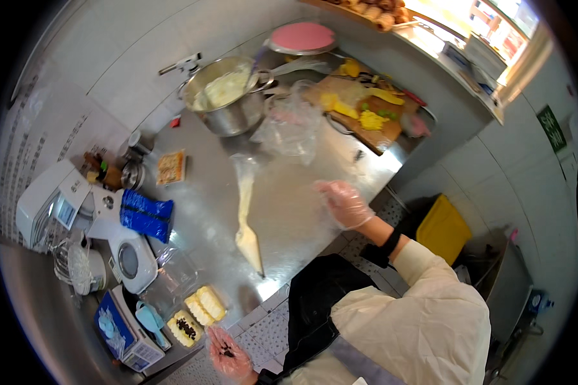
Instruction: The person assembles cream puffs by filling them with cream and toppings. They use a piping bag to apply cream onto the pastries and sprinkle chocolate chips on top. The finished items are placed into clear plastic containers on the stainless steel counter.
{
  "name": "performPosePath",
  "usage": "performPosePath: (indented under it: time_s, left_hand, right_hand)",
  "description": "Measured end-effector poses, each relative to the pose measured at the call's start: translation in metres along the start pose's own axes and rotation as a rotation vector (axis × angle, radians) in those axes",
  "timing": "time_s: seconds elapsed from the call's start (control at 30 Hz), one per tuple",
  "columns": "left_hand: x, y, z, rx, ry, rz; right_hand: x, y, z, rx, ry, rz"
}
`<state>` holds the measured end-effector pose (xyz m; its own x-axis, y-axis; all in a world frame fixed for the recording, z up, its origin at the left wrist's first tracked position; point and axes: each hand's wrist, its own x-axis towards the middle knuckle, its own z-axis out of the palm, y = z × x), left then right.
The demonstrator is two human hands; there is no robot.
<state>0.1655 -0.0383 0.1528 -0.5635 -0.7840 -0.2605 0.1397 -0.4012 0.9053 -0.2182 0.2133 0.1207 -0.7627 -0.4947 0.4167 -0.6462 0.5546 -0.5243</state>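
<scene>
My left hand (228,355), in a clear plastic glove, is palm up at the table's near-left edge, cupping small dark bits (225,350). Beside it lie two pale cream-covered cake pieces; the nearer cake (185,328) has dark bits on top, the other cake (205,305) is plain. Over the table's right edge hovers my right hand (344,204), also gloved, with fingers loosely apart and nothing visible in them. A piping bag (247,237) filled with pale cream lies between the hands, its tip toward me.
A steel pot (228,119) of cream stands at the back, near a crumpled plastic bag (292,128) and a cutting board (379,138) with cut yellow fruit. Along the left are a blue packet (146,215), a white kitchen scale (133,260) and a stand mixer (54,199).
</scene>
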Motion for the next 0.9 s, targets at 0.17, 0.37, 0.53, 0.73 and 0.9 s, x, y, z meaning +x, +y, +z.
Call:
performPosePath:
  time_s: [0.17, 0.37, 0.53, 0.73, 0.9]
  left_hand:
    - [-0.008, -0.033, 0.030, -0.897, -0.117, -0.363]
    - [-0.035, -0.049, 0.074, -0.934, -0.122, -0.381]
    - [-0.037, -0.057, 0.086, -0.928, -0.050, -0.328]
    - [-0.028, -0.080, 0.177, -0.959, 0.144, -0.304]
    - [-0.027, -0.079, 0.230, -0.929, 0.089, -0.370]
  right_hand:
    - [-0.061, 0.088, -0.097, 0.121, 0.421, 0.489]
    - [-0.011, 0.226, -0.176, -0.357, 0.528, 0.472]
    - [0.070, 0.325, -0.180, 0.110, 0.425, 0.862]
    - [0.127, 0.489, -0.169, -0.581, -0.005, 0.626]
    - [0.149, 0.494, -0.167, -0.609, -0.262, 0.701]
